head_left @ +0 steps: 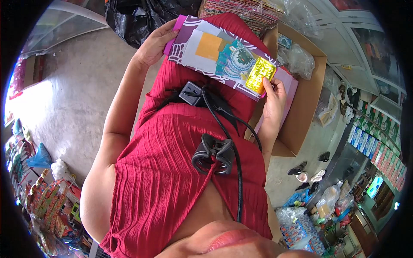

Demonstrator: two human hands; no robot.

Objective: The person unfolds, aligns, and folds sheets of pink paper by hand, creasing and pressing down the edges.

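Papers lie layered over the person's lap, and through the head camera I watch two bare hands at them. I take as my landmark the purple sheet with white line pattern, which makes the base of the layers. At its left end, the left hand is closed on the border, beside a magenta strip; the fingertips are partly covered, so I cannot tell how firm this hold is. I think this grip serves to keep the layers level.

At the right end of the purple sheet, the right hand is narrow, with the thumb on top of a shiny gold foil packet. The fingers seem to be under it; whether they pinch the sheet too, I cannot tell. Probably the thumb stops this packet from sliding off.

On the purple sheet, to the left of the packet, lie a teal card with wreath picture, then an orange paper square upon a pale grey sheet. They overlap one another, maybe so that all can be carried as one flat pile.

Right of the purple sheet stands an open cardboard box, with a clear plastic bag inside, perhaps put near for easy reach. Beyond the sheet are a black plastic bag and a pile of patterned paper.
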